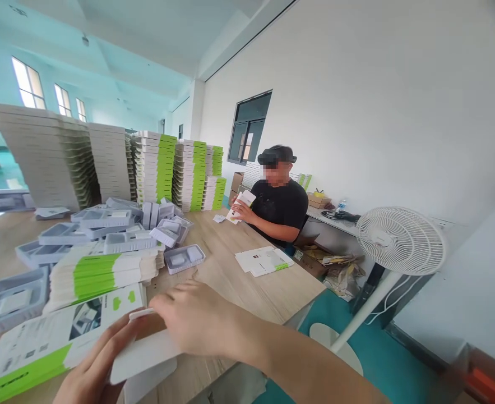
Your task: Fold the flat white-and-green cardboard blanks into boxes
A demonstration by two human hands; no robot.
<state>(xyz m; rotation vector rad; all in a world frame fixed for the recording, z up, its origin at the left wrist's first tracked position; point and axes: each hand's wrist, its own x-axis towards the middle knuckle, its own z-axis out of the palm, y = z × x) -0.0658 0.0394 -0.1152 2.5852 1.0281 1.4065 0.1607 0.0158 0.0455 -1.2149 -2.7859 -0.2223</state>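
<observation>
A partly folded white cardboard box (150,349) is between my two hands at the near edge of the table, its flaps standing out. My left hand (100,362) wraps its side from below left. On the far end of the box, my right hand (192,314) has its fingers bent over a flap. Left of my hands lie flat printed green-and-white cartons (41,348), with a thick pile of flat cartons (100,269) behind them. Several grey plastic trays (184,258) holding small white items lie around that pile.
Tall stacks of white-and-green boxes (155,168) line the table's far side. Across the corner, a co-worker (278,207) holds a white carton (242,205). More flat cartons (264,261) lie before them. A standing fan (401,241) is at right, beyond the table (230,292).
</observation>
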